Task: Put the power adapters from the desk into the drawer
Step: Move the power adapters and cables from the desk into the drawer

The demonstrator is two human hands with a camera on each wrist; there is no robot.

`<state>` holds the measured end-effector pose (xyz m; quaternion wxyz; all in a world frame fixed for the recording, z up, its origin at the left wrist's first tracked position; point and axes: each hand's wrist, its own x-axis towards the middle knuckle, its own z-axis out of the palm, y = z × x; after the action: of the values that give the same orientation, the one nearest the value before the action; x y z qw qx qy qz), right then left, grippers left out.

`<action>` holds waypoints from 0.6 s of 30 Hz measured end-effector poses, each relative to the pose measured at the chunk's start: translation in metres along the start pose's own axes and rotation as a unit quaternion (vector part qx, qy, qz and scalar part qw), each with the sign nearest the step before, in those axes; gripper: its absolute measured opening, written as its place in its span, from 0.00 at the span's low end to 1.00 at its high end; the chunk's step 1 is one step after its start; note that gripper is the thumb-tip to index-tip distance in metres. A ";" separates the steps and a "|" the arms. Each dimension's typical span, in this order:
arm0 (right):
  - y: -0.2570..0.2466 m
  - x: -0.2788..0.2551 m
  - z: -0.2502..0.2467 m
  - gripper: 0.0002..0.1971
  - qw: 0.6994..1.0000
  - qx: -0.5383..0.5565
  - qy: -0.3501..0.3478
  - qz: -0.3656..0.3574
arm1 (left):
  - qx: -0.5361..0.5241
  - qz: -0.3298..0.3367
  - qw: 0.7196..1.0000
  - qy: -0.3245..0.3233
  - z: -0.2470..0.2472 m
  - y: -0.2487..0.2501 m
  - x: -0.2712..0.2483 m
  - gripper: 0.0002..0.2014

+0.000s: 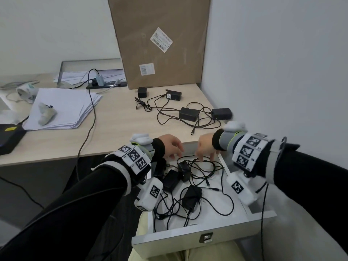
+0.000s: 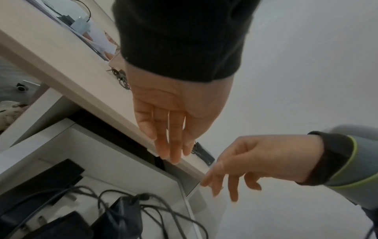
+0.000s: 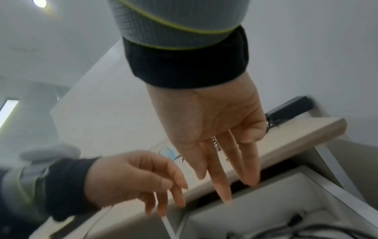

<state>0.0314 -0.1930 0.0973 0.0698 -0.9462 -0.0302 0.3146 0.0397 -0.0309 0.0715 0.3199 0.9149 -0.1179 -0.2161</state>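
Now both hands hover empty w/ fingers loose: left hand [image 1: 170,146], right hand [image 1: 206,146], over open drawer [image 1: 250,210], likely post-drop. Four power adapters [image 1: 188,113] remain on desk [image 1: 116,125]; others lie in drawer.

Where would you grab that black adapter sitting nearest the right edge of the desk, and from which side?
Probably by the body of the black adapter, not its cord. It lies flat, a plain block, so fingers and thumb can pinch its long sides from above. The right hand is the nearer one, open above the drawer. Its cord seems tangled with its neighbour's, so lift slowly.
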 end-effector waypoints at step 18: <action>0.071 0.111 -0.103 0.28 0.958 0.037 0.273 0.082 | 0.193 0.002 0.975 0.108 -0.056 0.047 0.145 0.34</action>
<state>0.1831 -0.2638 0.1025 0.0844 -0.9920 0.0791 0.0501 0.1896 -0.0882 0.0945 0.1487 0.9771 -0.1238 -0.0883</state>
